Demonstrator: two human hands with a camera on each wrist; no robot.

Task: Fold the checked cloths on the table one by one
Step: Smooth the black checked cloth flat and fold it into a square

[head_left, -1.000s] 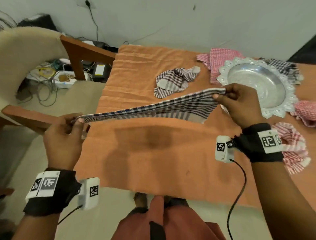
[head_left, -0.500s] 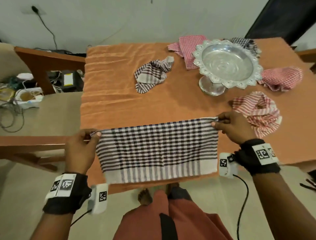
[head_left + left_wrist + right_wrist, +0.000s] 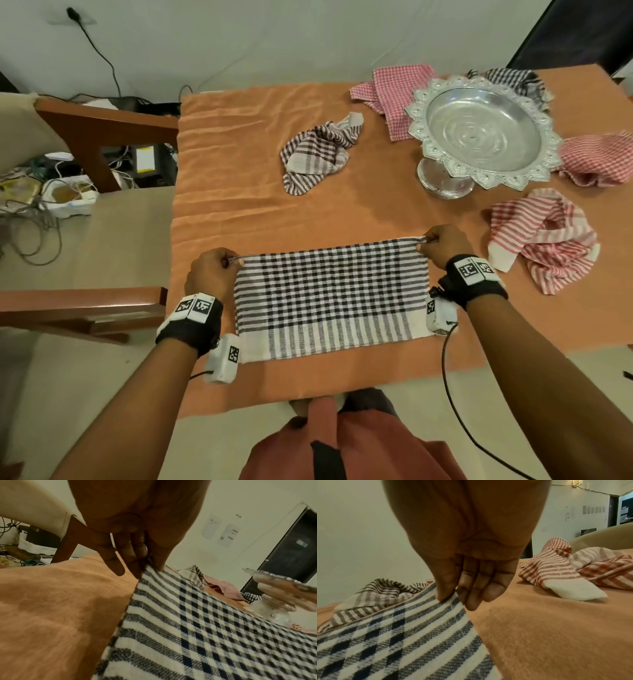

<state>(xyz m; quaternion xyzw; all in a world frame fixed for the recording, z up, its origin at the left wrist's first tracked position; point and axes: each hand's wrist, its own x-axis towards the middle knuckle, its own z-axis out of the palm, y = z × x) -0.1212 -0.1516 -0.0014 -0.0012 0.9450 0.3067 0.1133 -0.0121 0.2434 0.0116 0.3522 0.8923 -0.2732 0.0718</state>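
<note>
Right hand (image 3: 471,555) pinching checked cloth (image 3: 406,635)

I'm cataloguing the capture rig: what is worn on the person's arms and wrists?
Both forearms are bare, no sleeves. The left wrist and right wrist each wear a black band with white square-coded tags, plus a small white tagged box trailing a thin black cable.

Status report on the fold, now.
Left hand, right hand each pinch a far corner of blue checked cloth. Cloth spread flat on table. Nothing in the way.
</note>
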